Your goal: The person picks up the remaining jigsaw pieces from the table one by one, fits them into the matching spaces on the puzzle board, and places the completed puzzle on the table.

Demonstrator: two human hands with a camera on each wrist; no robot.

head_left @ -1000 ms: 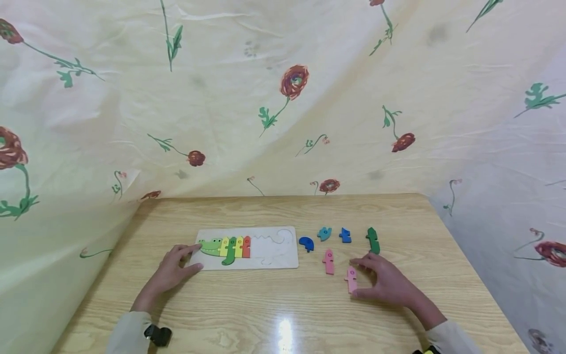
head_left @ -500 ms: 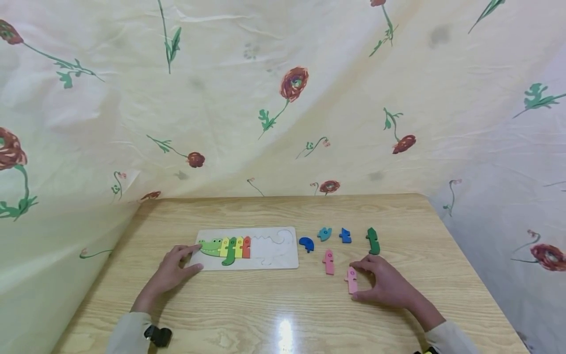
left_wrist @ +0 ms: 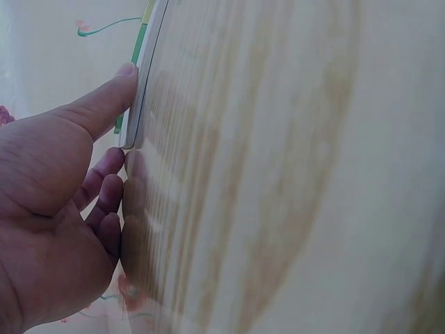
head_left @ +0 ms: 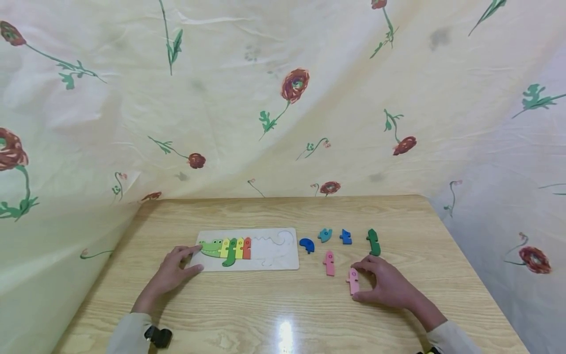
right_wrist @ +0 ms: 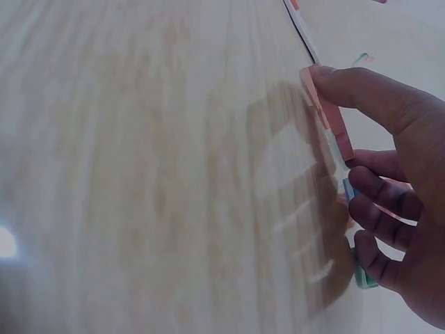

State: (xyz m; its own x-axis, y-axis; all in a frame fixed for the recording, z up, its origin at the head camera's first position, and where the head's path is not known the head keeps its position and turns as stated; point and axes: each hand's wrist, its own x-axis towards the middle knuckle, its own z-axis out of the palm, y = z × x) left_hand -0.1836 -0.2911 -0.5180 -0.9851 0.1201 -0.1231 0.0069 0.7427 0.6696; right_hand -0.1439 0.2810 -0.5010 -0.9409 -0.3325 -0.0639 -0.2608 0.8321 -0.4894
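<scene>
A pale wooden puzzle board point(head_left: 285, 261) lies left of centre in the head view. In its left half sit a green crocodile head point(head_left: 211, 249) and yellow, green and red pieces. My left hand point(head_left: 171, 269) rests at the board's left end, index fingertip on the snout and thumb on the near corner. To the right, my right hand point(head_left: 385, 282) pinches a light pink puzzle piece point(head_left: 353, 282) lengthwise between thumb and index finger. The right wrist view shows that pink piece point(right_wrist: 329, 115) on edge, thumb at one end and index fingertip at the other.
A darker pink piece point(head_left: 329, 263) lies left of the right hand. Farther back are a dark blue piece point(head_left: 307, 245), a teal piece point(head_left: 325, 235), a blue piece point(head_left: 346, 236) and a dark green piece point(head_left: 373, 242). Flowered cloth point(head_left: 230, 98) hangs behind the table.
The right index fingertip and thumb have drawn in onto the ends of the light pink piece, which has shifted very slightly right. The left hand keeps its place on the board.
</scene>
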